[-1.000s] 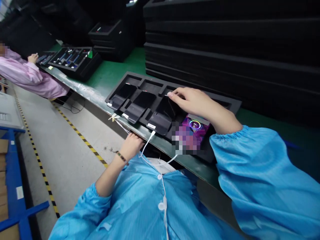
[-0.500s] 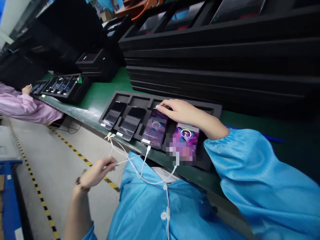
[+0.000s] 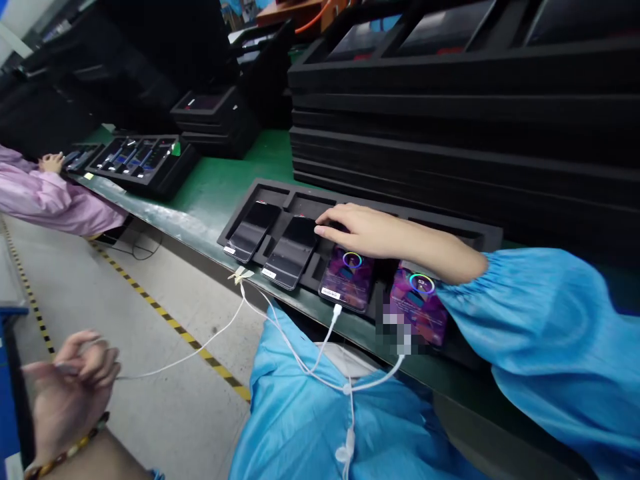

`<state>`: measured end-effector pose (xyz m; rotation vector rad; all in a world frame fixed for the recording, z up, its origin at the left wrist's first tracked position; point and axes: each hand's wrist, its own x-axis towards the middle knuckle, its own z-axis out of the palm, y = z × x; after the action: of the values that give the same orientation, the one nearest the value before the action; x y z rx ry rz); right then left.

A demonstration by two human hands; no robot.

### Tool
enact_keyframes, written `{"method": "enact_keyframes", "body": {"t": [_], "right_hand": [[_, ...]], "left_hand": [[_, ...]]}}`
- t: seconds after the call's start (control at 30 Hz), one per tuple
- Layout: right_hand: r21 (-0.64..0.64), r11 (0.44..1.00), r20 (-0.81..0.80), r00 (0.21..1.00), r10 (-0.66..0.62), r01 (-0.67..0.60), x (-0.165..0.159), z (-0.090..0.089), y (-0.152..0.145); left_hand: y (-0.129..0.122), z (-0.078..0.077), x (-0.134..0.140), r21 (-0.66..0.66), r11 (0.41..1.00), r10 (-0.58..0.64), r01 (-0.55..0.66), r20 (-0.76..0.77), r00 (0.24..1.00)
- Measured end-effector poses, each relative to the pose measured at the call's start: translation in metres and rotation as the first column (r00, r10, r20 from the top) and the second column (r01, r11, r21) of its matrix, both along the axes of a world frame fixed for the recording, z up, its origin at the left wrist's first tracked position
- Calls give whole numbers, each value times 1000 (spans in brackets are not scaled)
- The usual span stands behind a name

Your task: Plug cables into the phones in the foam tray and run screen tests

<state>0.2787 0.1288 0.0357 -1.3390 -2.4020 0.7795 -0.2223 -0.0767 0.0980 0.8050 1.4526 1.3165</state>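
Note:
My left hand [image 3: 77, 377] is raised off the bench at the lower left, fingers curled around a white charging cable [image 3: 190, 353] whose end is hidden in the grip. My right hand [image 3: 353, 227] stretches over the black foam tray [image 3: 493, 237]. Its fingers are extended, the tips at the upper right edge of a dark-screened phone [image 3: 289, 253]; whether they touch cannot be told. Under that hand lies a phone with a lit charging ring [image 3: 345, 280], a white plug [image 3: 337, 311] at its bottom end. Another lit phone [image 3: 420, 303] is cabled at right; a dark phone [image 3: 253, 230] lies leftmost.
Tall stacked black trays [image 3: 450, 127] rise behind. More trays with phones [image 3: 135, 160] stand left along the green bench [image 3: 215, 180]. A tied cable knot [image 3: 240, 275] sits at the bench edge. A co-worker's pink sleeve [image 3: 50, 200] shows far left.
My left hand has swung down and left, drawing the cable out longer. My right hand has shifted from the third phone's top toward the second phone. The view has turned slightly left.

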Motion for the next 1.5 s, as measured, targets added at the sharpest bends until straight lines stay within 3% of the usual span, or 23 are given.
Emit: {"method": "enact_keyframes", "body": {"t": [0.07,0.17,0.23,0.37,0.53,0.8,0.93,1.0,1.17,1.27,1.37,1.43,1.5], "right_hand": [[8,1000,52,999,11,-12,-13,-6,11],[1,1000,115,993,-7,7,-26,-15,21],[0,1000,123,992,-13,13,-30,-18,24],[-26,1000,91,996,-2,4,-33,-15,24],[-86,996,37,999,-29,32,-31,-8,26],[-122,992,49,999,-23,29,-28,4,26],[-105,993,74,996,-43,51,-29,7,23],[-84,995,59,997,-56,61,-30,5,21],[40,998,-83,996,-41,44,-11,-1,-1],[191,971,-122,985,-120,142,18,-4,-37],[285,923,-142,964,-225,258,49,-11,-84],[373,868,-145,944,-296,329,63,-18,-117],[430,820,-161,926,-342,378,69,-27,-148]], "left_hand": [[18,-20,39,-69,984,-169,166,-43,985],[47,-59,116,-275,875,-398,398,59,915],[63,-81,159,-257,818,-521,514,47,852],[77,-103,205,-205,821,-545,533,-6,838],[84,-108,212,-167,865,-469,474,67,880],[98,-96,209,-220,798,-523,561,208,826],[103,-93,209,-243,853,-426,461,185,886],[103,-92,210,-238,870,-412,432,132,902],[100,-91,217,-260,778,-594,572,-10,804],[101,-92,221,-248,781,-610,573,-108,785],[104,-92,220,-235,774,-633,587,-310,710],[106,-88,215,-173,818,-541,549,-554,633],[110,-81,206,12,868,-309,497,-770,558]]}}
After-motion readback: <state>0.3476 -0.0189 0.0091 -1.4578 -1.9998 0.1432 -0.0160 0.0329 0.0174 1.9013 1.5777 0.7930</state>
